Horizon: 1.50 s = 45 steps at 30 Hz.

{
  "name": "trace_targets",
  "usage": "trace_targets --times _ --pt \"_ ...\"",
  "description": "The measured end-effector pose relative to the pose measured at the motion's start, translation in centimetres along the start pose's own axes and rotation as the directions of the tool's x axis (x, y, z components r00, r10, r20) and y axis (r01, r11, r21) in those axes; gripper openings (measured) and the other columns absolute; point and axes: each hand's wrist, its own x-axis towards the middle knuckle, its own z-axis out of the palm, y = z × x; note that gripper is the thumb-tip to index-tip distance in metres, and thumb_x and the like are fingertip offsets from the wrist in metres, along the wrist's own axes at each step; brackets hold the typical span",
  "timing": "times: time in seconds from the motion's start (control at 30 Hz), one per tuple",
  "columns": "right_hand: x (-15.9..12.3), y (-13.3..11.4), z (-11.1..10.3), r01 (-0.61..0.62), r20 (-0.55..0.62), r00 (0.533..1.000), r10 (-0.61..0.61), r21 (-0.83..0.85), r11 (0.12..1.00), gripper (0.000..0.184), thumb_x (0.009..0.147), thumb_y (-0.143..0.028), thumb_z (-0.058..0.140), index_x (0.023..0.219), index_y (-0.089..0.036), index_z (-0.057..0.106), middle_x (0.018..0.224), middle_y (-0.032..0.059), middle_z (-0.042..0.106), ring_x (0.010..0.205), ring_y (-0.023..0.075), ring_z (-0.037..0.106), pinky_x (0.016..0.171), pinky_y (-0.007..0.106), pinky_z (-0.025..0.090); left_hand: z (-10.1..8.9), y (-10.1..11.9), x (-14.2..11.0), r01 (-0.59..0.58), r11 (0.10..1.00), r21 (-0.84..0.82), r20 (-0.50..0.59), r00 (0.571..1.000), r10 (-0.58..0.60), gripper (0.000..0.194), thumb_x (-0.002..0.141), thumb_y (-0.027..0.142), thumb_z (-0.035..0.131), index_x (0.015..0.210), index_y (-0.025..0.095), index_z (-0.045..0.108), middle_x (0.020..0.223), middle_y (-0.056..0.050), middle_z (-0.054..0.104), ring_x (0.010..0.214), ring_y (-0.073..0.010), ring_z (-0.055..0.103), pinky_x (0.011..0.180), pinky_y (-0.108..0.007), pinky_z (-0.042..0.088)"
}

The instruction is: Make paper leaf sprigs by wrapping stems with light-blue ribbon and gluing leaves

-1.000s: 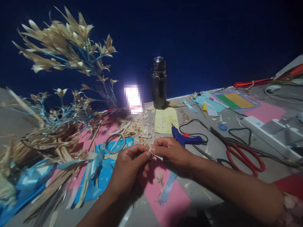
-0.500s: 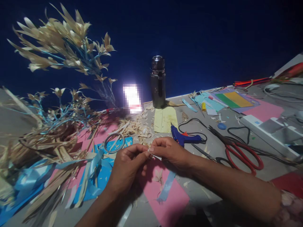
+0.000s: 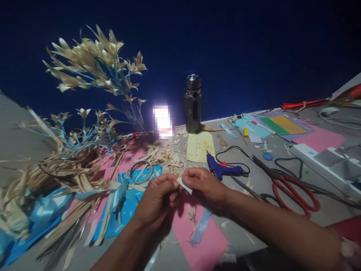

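My left hand (image 3: 159, 197) and my right hand (image 3: 207, 188) meet over the pink sheet (image 3: 211, 244), fingertips almost touching. Both are closed in a pinch on a small white strip (image 3: 185, 187), whose material I cannot make out. Its lower end sticks out below my right thumb. Under the hands, a pale blue ribbon piece (image 3: 201, 226) and curled dry husk bits (image 3: 191, 213) lie on the pink sheet. Just beyond my right hand rests a blue glue gun (image 3: 225, 169). A roll of tape (image 3: 141, 172) lies beyond my left hand.
Red-handled scissors (image 3: 296, 192) and a smaller dark pair (image 3: 251, 188) lie at right, near a white power strip (image 3: 324, 165). A dark flask (image 3: 193, 105) stands at the back. Dry husk flowers (image 3: 98, 71) rise at left, above husk strips (image 3: 64, 222). A bright light (image 3: 163, 121) glows behind.
More of the white strip shows between my fingers, slanting down to the right. The whole view has shifted slightly; the surrounding things keep their places.
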Motion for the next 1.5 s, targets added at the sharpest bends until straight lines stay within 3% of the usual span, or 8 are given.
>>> trace_targets --times 0.13,0.23,0.33,0.4,0.5,0.97,1.33,1.5 --pt "-0.2 -0.9 -0.1 -0.014 -0.028 1.000 0.014 -0.016 1.000 0.051 0.086 -0.066 0.065 0.081 -0.015 0.064 0.070 0.0006 0.059 0.057 0.0111 0.045 0.056 0.026 0.033 0.0 0.1 0.1 -0.030 0.998 -0.061 -0.001 1.000 0.029 0.014 0.063 0.022 0.078 0.060 0.013 0.068 0.045 0.004 0.050 0.042 -0.0043 0.038 0.045 -0.017 0.032" --pt "-0.9 -2.3 0.3 0.124 -0.244 0.941 -0.232 -0.390 0.912 0.038 0.092 -0.053 0.060 0.076 -0.019 0.062 0.065 -0.0009 0.055 0.057 0.0132 0.046 0.055 0.027 0.035 -0.3 -0.1 0.4 -0.067 0.998 0.001 -0.096 0.993 0.067 0.015 0.064 0.023 0.077 0.060 0.014 0.066 0.043 0.005 0.049 0.039 -0.0049 0.037 0.042 -0.017 0.027" --pt "-1.7 -3.3 1.1 0.323 -0.015 0.785 -0.619 -0.843 0.431 0.021 0.094 -0.025 0.058 0.074 -0.019 0.063 0.072 0.0039 0.065 0.071 0.0181 0.057 0.068 0.032 0.041 -0.3 -0.7 0.5 -0.118 0.984 0.131 -0.191 0.971 0.142 0.014 0.065 0.022 0.077 0.062 0.014 0.066 0.044 0.005 0.050 0.038 -0.0051 0.036 0.040 -0.018 0.023" --pt "-1.9 -3.3 1.3 0.372 0.199 0.736 -0.647 -0.917 0.141 0.019 0.094 -0.017 0.054 0.079 -0.018 0.065 0.077 0.0069 0.070 0.075 0.0200 0.061 0.072 0.033 0.042 -0.2 -1.1 0.5 -0.153 0.972 0.177 -0.214 0.958 0.190 0.014 0.067 0.023 0.077 0.064 0.015 0.065 0.045 0.006 0.051 0.039 -0.0058 0.038 0.041 -0.018 0.026" --pt "-1.7 -2.9 1.2 0.337 0.282 0.763 -0.582 -0.941 -0.014 0.022 0.096 -0.014 0.051 0.080 -0.018 0.066 0.076 0.0075 0.071 0.074 0.0198 0.061 0.070 0.033 0.042 -0.1 -1.4 0.2 -0.202 0.943 0.266 -0.222 0.939 0.264 0.015 0.069 0.025 0.076 0.064 0.017 0.065 0.048 0.005 0.054 0.040 -0.0071 0.041 0.042 -0.019 0.032" --pt "-1.5 -2.0 0.3 0.341 0.340 0.815 -0.470 -0.936 -0.087 0.023 0.095 -0.018 0.054 0.073 -0.018 0.062 0.070 0.0034 0.062 0.066 0.0169 0.053 0.064 0.031 0.034 0.2 -1.3 -0.6 -0.291 0.645 0.707 -0.070 0.879 0.472 0.012 0.070 0.019 0.066 0.058 0.019 0.066 0.056 0.001 0.062 0.056 -0.0140 0.052 0.054 -0.024 0.040" --pt "-1.2 -1.7 0.0 0.350 0.208 0.842 -0.498 -0.912 0.212 0.017 0.090 -0.014 0.057 0.077 -0.018 0.067 0.072 0.0037 0.069 0.068 0.0167 0.060 0.066 0.029 0.040 0.8 -0.7 -0.6 -0.183 0.827 0.532 -0.121 0.950 0.289 0.017 0.067 0.031 0.072 0.058 0.019 0.064 0.051 0.001 0.059 0.047 -0.0129 0.049 0.047 -0.024 0.037" --pt "-1.4 -2.3 -0.3 0.381 0.309 0.853 -0.421 -0.920 0.096 0.020 0.095 -0.016 0.053 0.083 -0.017 0.069 0.078 0.0069 0.071 0.072 0.0188 0.061 0.069 0.030 0.041 0.3 -0.9 -0.5 -0.223 0.721 0.656 -0.100 0.921 0.377 0.016 0.070 0.028 0.071 0.058 0.018 0.066 0.054 0.000 0.061 0.051 -0.0129 0.048 0.050 -0.024 0.037"
